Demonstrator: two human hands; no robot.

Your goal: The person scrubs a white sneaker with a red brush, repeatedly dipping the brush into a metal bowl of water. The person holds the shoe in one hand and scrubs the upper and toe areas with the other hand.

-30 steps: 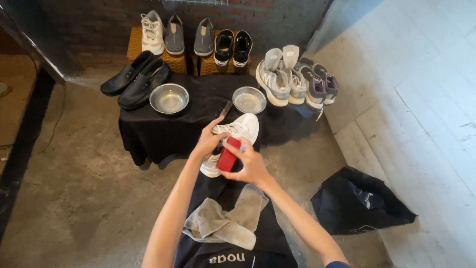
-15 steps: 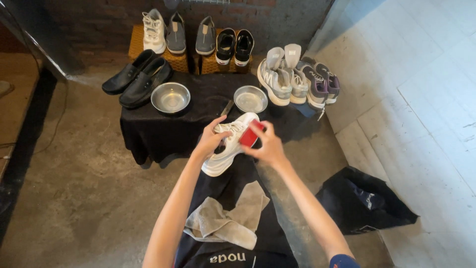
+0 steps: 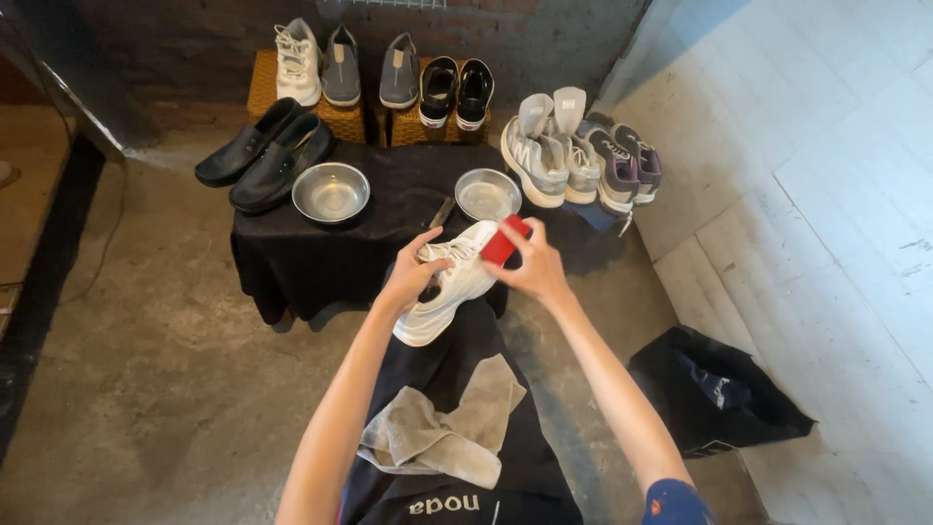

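White sneaker (image 3: 449, 284) is what I have in hand here, held up over my lap in front of the low table draped in black cloth (image 3: 292, 258). Its long axis runs on a diagonal: the heel end sits low and to the left, nearest me, and the toe climbs up and to the right, pointing away from me toward the right-hand metal bowl (image 3: 488, 194). The sole edge faces down and left, the laces up toward the camera.

My left hand (image 3: 413, 275) is wrapped around the laced upper near the middle of the shoe, fingers closed over it, so that hand carries the weight. My right hand (image 3: 536, 271) is closed on a red block-shaped brush (image 3: 503, 240), pinched between thumb and fingers, and the red piece sits right at the toe end, touching or just off the toe cap; I cannot tell which from this view. So the right hand is nearer the toe, the left nearer the middle and heel, and the two hands stand apart along the shoe's length.

A grey towel (image 3: 442, 428) lies bunched on my dark apron (image 3: 486, 340), below the shoe. On the table a second metal bowl (image 3: 331, 192) sits left, beside a pair of black loafers (image 3: 260, 156). Grey and purple trainers (image 3: 583, 156) crowd the right edge, more shoes line the wicker boxes (image 3: 260, 92) behind, and a black bag (image 3: 719, 389) lies on the floor to my right
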